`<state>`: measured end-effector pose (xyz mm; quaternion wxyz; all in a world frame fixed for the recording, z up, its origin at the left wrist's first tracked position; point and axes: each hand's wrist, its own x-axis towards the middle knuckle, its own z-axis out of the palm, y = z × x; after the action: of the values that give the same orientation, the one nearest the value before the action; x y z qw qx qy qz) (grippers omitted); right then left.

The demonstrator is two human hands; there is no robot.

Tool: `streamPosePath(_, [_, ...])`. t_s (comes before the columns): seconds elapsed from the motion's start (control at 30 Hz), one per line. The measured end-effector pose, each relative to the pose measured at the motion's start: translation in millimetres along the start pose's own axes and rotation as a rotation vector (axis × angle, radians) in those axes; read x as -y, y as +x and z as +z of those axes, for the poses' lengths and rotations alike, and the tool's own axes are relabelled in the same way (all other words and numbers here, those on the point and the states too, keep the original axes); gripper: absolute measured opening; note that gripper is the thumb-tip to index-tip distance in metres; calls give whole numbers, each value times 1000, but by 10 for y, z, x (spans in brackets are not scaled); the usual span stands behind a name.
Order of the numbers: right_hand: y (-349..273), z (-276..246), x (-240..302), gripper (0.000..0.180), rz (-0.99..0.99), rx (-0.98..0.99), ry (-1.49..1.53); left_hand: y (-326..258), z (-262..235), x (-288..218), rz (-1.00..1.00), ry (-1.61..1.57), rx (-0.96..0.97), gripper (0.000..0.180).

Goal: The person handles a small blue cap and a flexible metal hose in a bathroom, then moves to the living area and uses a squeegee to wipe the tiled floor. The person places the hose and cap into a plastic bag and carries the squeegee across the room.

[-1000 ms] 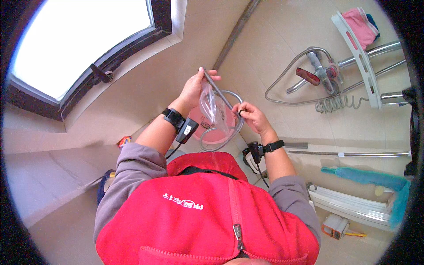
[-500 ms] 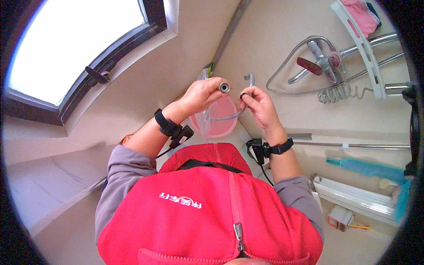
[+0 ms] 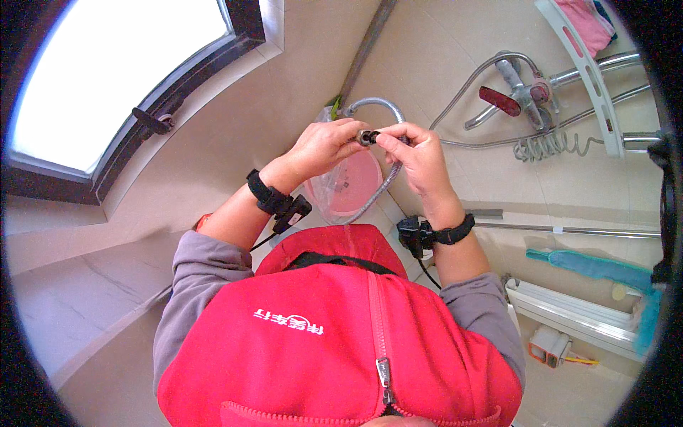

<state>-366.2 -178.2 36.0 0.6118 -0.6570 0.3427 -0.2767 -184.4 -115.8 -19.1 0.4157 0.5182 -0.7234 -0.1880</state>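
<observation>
My left hand [image 3: 321, 147] is closed around a metal hose fitting [image 3: 364, 138], its round open end facing to the right. From behind my hands a flexible metal shower hose [image 3: 388, 105] arches up and loops down past my right hand. Thumb and fingertips of my right hand [image 3: 421, 158] pinch a small black ring-like washer [image 3: 375, 136] against the mouth of the fitting. How far the washer sits inside cannot be made out. Below my hands lies a pink basin [image 3: 366, 186], with a clear plastic bag [image 3: 324, 191] by its left side.
A wall tap [image 3: 523, 99] with a red handle and coiled hose is at the upper right, beside a white slotted rack [image 3: 587, 75]. A dark-framed window [image 3: 178, 99] fills the upper left. A teal duster [image 3: 590, 265] and a white metal-edged panel [image 3: 569, 317] lie right.
My right hand has moved left and up, bringing the small black washer to the fitting's mouth. The hose now arches higher behind my hands. My left hand has barely shifted.
</observation>
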Motion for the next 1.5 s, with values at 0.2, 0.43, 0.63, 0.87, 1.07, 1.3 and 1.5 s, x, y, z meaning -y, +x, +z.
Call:
streamPosePath(0.2, [70,-46,8,8,31,21,-20,36,20,0,-4,56,44,26])
streamPosePath(0.43, [111,-93,-10,11,74,70,31,79,5,-38,20,67,63,25])
streamPosePath(0.63, [134,-43,-40,14,20,26,-5,112,11,-30,22,64,79,22])
streamPosePath(0.87, [162,-46,-59,13,116,81,273,93,89,76,-72,-175,86,21])
streamPosePath(1.07, [168,-60,-50,16,124,124,429,97,98,110,-79,-482,101,21])
streamPosePath(1.3, [154,-39,-37,12,123,95,357,103,76,81,-80,-387,123,23])
streamPosePath(1.5, [182,-40,-100,14,145,78,206,104,88,56,-43,-125,149,28])
